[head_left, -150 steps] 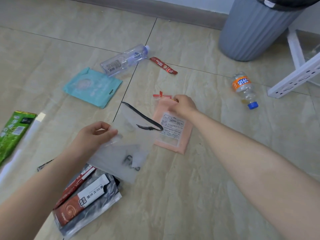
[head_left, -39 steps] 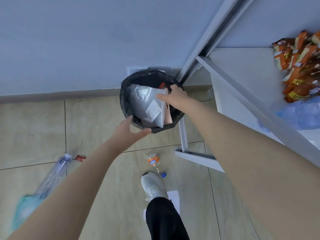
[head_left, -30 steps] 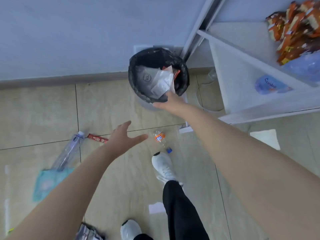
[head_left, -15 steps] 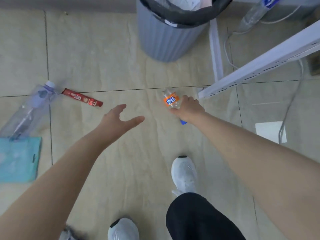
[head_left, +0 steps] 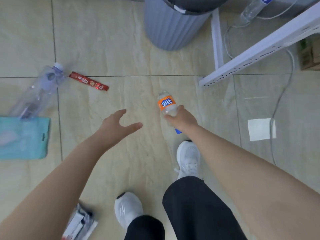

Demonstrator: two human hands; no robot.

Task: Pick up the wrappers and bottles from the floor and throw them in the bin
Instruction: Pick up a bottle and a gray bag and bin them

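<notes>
Fingers of the right hand (head_left: 182,119) are curled round the small orange-labelled bottle (head_left: 167,105), thumb on one side and fingertips on the other, clamping the clear lower body just below the label. The bottle sits mid-floor, its blue cap (head_left: 178,131) peeking out under the wrist. The left hand (head_left: 117,124) hangs spread and relaxed beside it, holding nothing.

Risk now: that grip looks to be on smooth, thin plastic, low on the body. An empty bottle like this could crumple or squirt out of the pinch on the lift, and then roll right, under the white shelf frame (head_left: 259,47), where it would be awkward to fetch. A hasty toss could also clip the rim of the grey bin (head_left: 170,30) at the far side and bounce off.

Plenty is left to clear. Far left lies the large clear bottle (head_left: 37,91), its neck touching the end of the red coffee stick wrapper (head_left: 89,81). Its base overlaps the teal pouch (head_left: 24,137) at the left edge. Bottom left, blurred, sits a bundle of wrappers (head_left: 78,224) just beside the near white shoe (head_left: 128,207).

The path from bottle to bin looks open tile. The person's own forward shoe (head_left: 188,157) stands close behind the gripping hand. A grey cable (head_left: 284,87) trails across the floor on the right, well clear of the route but a trip hazard if the step drifts that way.
</notes>
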